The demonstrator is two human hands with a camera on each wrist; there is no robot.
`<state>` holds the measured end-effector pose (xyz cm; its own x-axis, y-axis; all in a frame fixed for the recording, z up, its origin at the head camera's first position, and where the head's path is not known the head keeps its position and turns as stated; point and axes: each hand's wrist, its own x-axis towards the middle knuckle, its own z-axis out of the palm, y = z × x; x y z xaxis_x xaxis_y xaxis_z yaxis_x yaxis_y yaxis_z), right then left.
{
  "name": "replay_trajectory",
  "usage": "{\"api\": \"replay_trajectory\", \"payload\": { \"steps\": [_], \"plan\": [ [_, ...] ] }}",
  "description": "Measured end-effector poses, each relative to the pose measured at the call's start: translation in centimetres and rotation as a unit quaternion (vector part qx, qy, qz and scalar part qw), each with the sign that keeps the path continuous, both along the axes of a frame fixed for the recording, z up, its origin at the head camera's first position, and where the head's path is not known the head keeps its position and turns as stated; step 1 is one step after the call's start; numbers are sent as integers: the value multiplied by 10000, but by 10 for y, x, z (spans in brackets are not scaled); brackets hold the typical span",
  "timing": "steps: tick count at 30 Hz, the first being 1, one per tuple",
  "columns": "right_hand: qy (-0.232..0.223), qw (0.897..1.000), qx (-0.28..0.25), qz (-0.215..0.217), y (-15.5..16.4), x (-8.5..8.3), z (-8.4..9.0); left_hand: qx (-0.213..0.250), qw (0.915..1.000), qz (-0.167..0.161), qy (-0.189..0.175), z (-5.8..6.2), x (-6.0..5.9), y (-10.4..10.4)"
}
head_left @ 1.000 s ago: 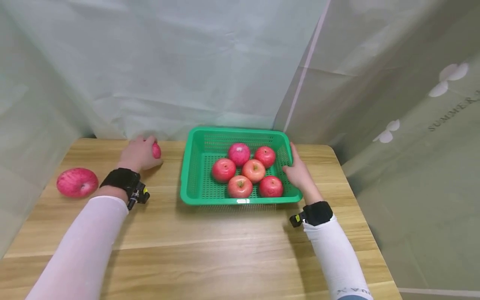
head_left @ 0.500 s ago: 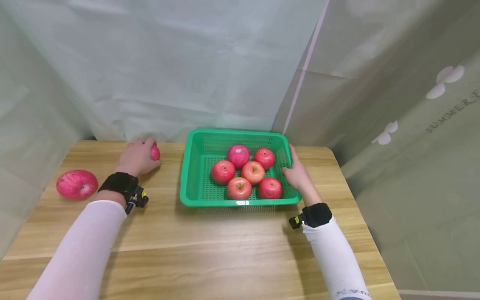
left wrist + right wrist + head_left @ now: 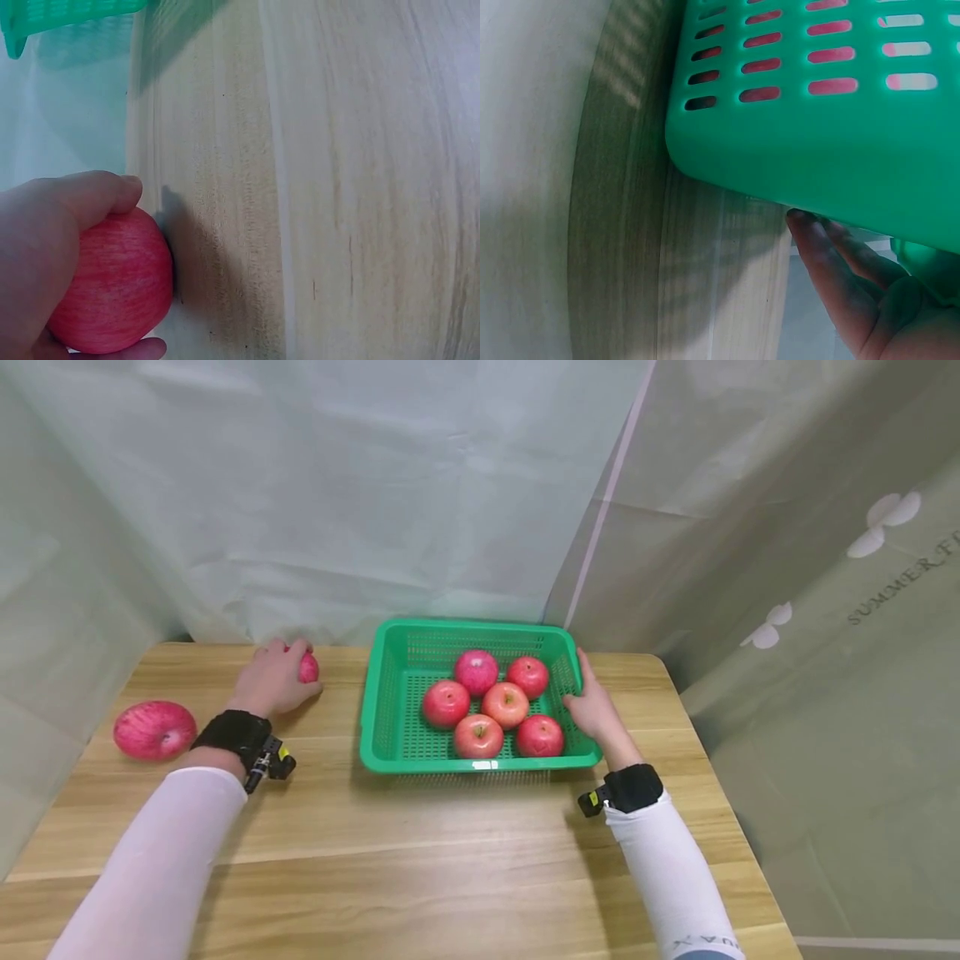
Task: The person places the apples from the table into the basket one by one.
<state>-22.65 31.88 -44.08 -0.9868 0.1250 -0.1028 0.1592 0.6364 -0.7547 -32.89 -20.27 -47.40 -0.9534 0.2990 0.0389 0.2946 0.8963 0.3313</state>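
My left hand (image 3: 272, 678) holds a red apple (image 3: 308, 667) near the table's back edge, left of the green basket (image 3: 367, 710). In the left wrist view, thumb and fingers curl round this apple (image 3: 120, 281), the palm covering its left part. The right hand (image 3: 596, 706) grips the basket's right rim, its thumb on the inner side and the fingers outside. From the right wrist, straight fingers (image 3: 832, 270) show against the basket's green wall (image 3: 795, 150). Several red and paler apples (image 3: 506, 705) lie inside, grouped toward the right half.
Another red apple (image 3: 155, 730) lies on the wooden table (image 3: 420, 877) at the left, beside my left wrist. Pale sheeting (image 3: 375, 485) hangs behind the table and at both sides. The basket stands close to the back edge.
The left wrist and forearm have shifted slightly toward the near side while the hand stays on the apple. The right hand keeps its place on the basket rim.
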Motion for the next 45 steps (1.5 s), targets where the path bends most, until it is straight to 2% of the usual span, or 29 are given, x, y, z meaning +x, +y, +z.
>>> {"api": "replay_trajectory", "payload": {
  "steps": [12, 16, 24, 34, 40, 43, 45],
  "plan": [
    [-24, 10000, -4, -10, 1, -1, -1, 334, 9992, 190, -132, 4, 2, -5],
    [34, 10000, 58, -35, 0, -1, -1, 561, 9982, 213, 89, 10, 0, -4],
    [-142, 9999, 44, -4, -6, 3, -11, 1275, 9887, 390, 678, 37, 10, 12],
    [-86, 10000, 0, -32, -1, 1, -5, 1701, 9815, -83, 874, 70, 20, 56],
    [-52, 10000, 16, -12, 0, 0, -3, 1625, 9757, -612, 1335, 87, 34, 87],
    [-1, 10000, 45, -16, 0, -1, -2, 1529, 9749, -890, 1350, 92, 39, 103],
    [10, 10000, 56, -11, 0, -2, -1, 1281, 9778, -1037, 1293, 92, 40, 111]
  ]
}}
